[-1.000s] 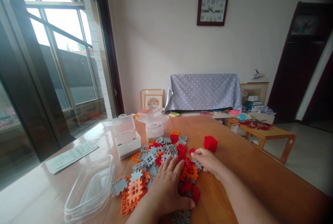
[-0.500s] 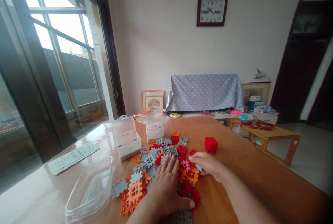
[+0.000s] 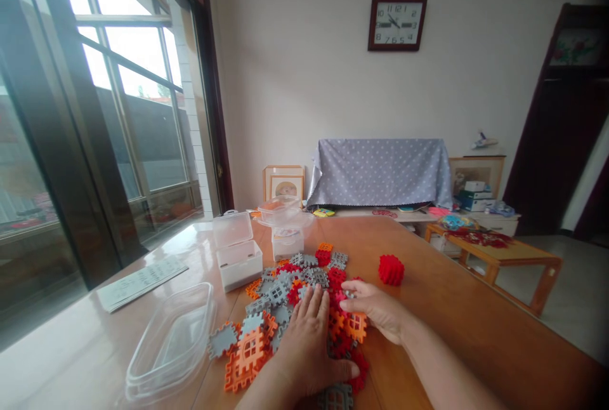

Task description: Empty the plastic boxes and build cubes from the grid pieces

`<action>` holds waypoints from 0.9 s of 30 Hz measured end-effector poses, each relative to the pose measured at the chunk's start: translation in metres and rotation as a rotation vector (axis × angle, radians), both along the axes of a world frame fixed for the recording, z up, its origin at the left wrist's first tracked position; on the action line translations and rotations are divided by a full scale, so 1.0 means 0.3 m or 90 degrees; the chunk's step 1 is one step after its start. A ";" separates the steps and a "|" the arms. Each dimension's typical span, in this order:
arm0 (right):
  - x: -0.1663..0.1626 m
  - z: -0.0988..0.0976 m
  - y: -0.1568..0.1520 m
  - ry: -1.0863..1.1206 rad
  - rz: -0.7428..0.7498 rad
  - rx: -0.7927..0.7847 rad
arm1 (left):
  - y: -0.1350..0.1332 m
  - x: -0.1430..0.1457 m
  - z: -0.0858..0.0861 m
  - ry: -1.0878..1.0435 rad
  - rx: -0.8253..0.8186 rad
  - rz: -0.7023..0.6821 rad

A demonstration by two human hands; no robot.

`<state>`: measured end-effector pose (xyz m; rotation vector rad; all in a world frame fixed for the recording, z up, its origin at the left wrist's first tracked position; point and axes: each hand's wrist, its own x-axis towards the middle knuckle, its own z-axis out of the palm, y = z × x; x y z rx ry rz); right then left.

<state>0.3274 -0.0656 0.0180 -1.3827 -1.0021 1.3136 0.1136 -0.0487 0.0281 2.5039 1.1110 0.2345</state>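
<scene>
Right hand (image 3: pixel 378 310): fingertips narrowly parted; grip cannot be told. Pink-red piece (image 3: pixel 338 300): immediately left of these fingertips, between both hands, nearer the right; long axis indistinct. Left hand (image 3: pixel 308 341): spread wide, palm down over toothed pieces (image 3: pixel 277 294)

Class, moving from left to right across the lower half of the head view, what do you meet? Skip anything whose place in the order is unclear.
Clear tub → white box → left hand → right hand → low table.
</scene>
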 end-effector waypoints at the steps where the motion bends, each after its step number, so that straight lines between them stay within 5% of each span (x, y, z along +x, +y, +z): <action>1: -0.001 -0.003 0.001 -0.013 0.000 0.012 | -0.004 0.001 0.005 0.001 -0.002 0.005; 11: -0.052 -0.009 0.012 0.048 -0.020 0.088 | -0.021 0.006 0.026 -0.046 -0.006 0.022; 19: -0.156 0.022 0.042 0.211 0.017 0.200 | 0.028 -0.013 0.006 -0.152 0.138 0.020; 27: -0.228 0.020 0.067 0.171 0.061 0.175 | 0.104 -0.078 0.000 -0.201 0.206 0.105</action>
